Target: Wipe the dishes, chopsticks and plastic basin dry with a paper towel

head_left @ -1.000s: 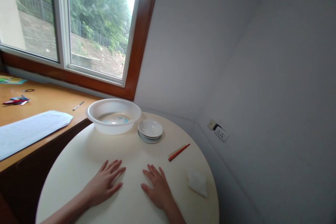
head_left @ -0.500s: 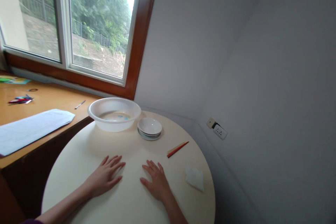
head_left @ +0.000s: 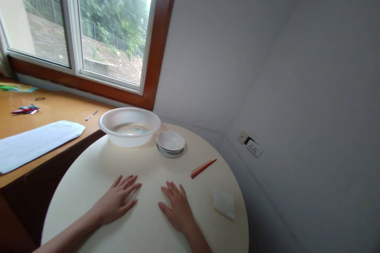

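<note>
- Fingers point(head_left: 133, 189) of the left hand point(head_left: 113, 203) are released and fanned apart, palm down, its thumb angled toward the right hand.
- Right hand point(head_left: 177, 209) mirrors it, also palm down, with fingers loosely spread and released; its thumb points toward the left hand across a gap.
- Both hands rest on a round, cream-coloured table point(head_left: 148, 231), forearms reaching in from the near edge.
- Just beyond the right hand, to its right, a red chopstick point(head_left: 204, 168) and a pale chopstick point(head_left: 202, 165) lie slanted, side by side.
- A white, slightly crumpled packet or folded tissue point(head_left: 224, 204), which of the two I cannot tell, lies right of that hand, near the table's edge.
- Farther forward, between the hands and the wall, a white bowl point(head_left: 171, 140) tops a small stack, with a greyish dish point(head_left: 170, 154) at the bottom.
- Left of the stack, just beside it, stands a wide translucent basin point(head_left: 130, 140), upright near the far rim, bluish marks showing inside.
- Beyond, at left, a wooden desk point(head_left: 63, 104) bears white paper point(head_left: 41, 144) and a pen point(head_left: 92, 115).
- A brown-framed window point(head_left: 114, 23) rises behind; a wall socket point(head_left: 254, 148) sits at right.
</note>
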A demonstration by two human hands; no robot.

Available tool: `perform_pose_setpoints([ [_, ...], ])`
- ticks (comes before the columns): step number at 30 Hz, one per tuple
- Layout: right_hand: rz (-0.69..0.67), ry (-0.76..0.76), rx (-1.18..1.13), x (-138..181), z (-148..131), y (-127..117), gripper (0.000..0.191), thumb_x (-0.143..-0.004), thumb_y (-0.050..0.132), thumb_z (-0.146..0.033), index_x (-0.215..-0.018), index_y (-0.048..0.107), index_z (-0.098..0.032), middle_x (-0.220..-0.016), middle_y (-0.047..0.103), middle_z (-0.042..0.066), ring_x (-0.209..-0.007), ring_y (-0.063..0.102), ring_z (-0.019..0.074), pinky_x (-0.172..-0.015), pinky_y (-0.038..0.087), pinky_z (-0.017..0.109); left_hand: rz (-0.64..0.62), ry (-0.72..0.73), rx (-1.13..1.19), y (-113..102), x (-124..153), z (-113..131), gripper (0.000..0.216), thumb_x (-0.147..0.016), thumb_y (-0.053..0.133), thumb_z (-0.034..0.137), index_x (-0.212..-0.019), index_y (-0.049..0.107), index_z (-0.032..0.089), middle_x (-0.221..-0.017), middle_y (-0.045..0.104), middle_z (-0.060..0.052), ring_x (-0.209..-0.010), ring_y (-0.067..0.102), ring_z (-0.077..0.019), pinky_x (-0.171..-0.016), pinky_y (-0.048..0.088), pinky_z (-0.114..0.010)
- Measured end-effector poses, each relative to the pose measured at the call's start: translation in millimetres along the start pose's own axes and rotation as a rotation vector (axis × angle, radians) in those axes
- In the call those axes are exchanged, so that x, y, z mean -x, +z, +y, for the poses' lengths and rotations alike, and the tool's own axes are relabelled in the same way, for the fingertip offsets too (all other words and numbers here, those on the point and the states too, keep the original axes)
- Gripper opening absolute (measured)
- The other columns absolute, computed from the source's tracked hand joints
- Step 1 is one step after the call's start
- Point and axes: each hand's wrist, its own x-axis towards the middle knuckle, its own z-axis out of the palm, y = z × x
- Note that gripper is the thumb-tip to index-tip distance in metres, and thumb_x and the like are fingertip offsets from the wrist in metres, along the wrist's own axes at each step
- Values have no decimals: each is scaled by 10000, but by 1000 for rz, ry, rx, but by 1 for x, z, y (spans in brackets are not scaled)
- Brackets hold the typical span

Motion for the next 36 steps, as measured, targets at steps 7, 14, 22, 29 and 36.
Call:
perform_pose_setpoints([
  [7, 15, -36, 24, 3, 2, 1, 466, -904, 371, -440, -1330, 415, -257, -1442, 341, 44, -1343, 269, 204, -1116, 114, 446, 41, 20, -39, 12, 3, -4, 476, -845, 418, 492, -1298, 455, 352, -1402, 428, -50, -1276, 395, -270, -1067, 238, -502],
  [14, 92, -96, -16, -15, 10, -20, 299, -888, 385, -211, -1081, 613, -233, -1141, 643, 20, -1091, 549, 143, -978, 355, 292, 59, -29, 3, -7, -24, 14, 333, -858, 366, 337, -1005, 643, 227, -1087, 660, -93, -1013, 592, -240, -960, 370, -431],
  [22, 294, -13, 122, -54, 52, -78, 291, -841, 382, -132, -986, 632, -160, -980, 665, 78, -952, 573, 185, -884, 408, 315, 216, -214, 300, -7, -74, 40, 325, -816, 311, 365, -523, 285, 227, -517, 422, 20, -496, 428, -125, -517, 341, -251],
  [29, 408, 125, 136, -63, 108, -111, 371, -780, 356, -72, -1051, 604, -117, -1057, 625, 98, -1051, 536, 175, -980, 378, 326, 312, -391, 606, 13, -76, 23, 354, -777, 352, 443, -534, 206, 230, -514, 228, 59, -499, 303, -106, -484, 261, -234],
  [36, 351, -155, 135, -101, 105, -89, 471, -751, 504, -112, -1212, 530, -203, -1354, 433, 99, -1278, 341, 228, -1040, 321, 440, 271, -401, 696, 10, -75, 28, 374, -776, 352, 479, -536, 217, 226, -533, 231, 58, -516, 292, -108, -500, 258, -237],
])
